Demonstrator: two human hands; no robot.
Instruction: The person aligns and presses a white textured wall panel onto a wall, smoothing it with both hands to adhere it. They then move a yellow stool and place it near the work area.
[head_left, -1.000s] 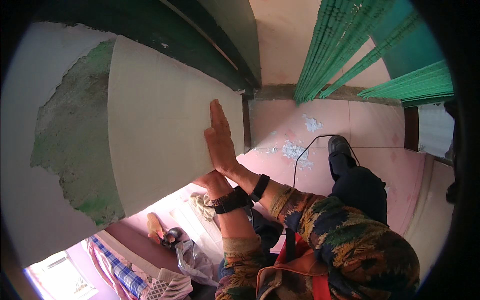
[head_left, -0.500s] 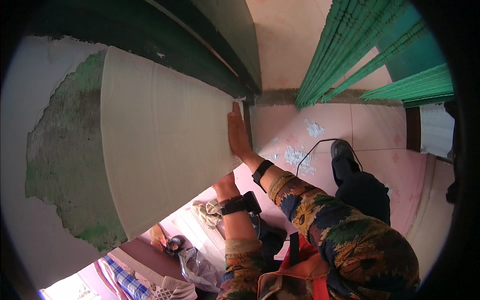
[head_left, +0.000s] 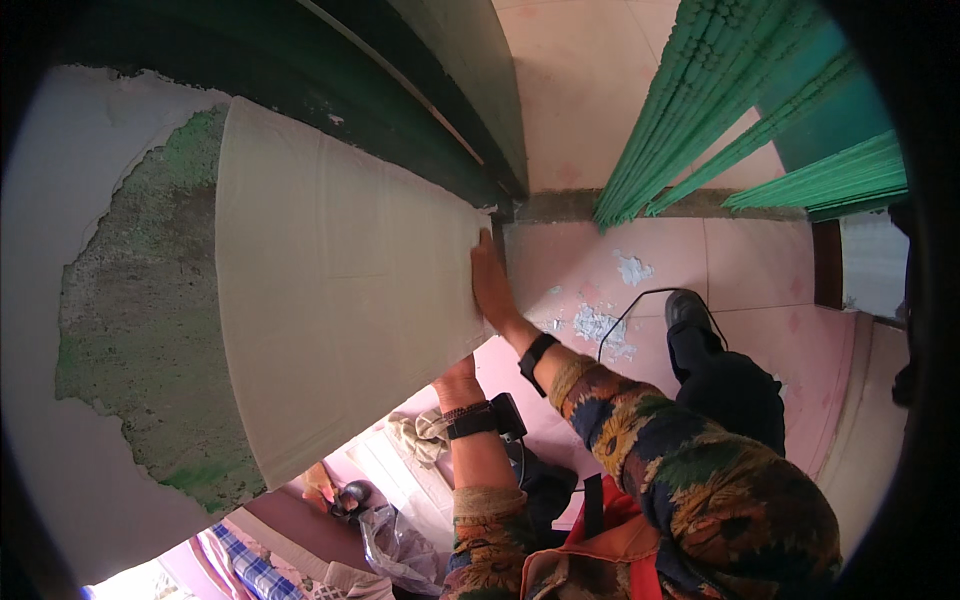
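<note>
A wide cream sheet (head_left: 345,270) lies against the white wall (head_left: 50,190), over part of a bare patch (head_left: 150,290) where green and grey show through. My right hand (head_left: 490,285) rests on the sheet's right edge, fingers stretched along it and seen edge-on. Below it, my left hand (head_left: 457,376) reaches behind the sheet's near edge, so its fingers are hidden. Dark straps circle both wrists, and the left one carries a small black box (head_left: 507,415).
A dark green door frame (head_left: 270,80) borders the sheet. Green stringy curtains (head_left: 670,120) hang at far right. White flakes (head_left: 600,325) and a black cable (head_left: 640,291) lie on pink tiles. Near left are a clear plastic bag (head_left: 395,550) and cloths (head_left: 250,560).
My right hand has slid slightly nearer along the sheet's right edge. The left hand stays at the near edge, and the whole view has shifted a little.
</note>
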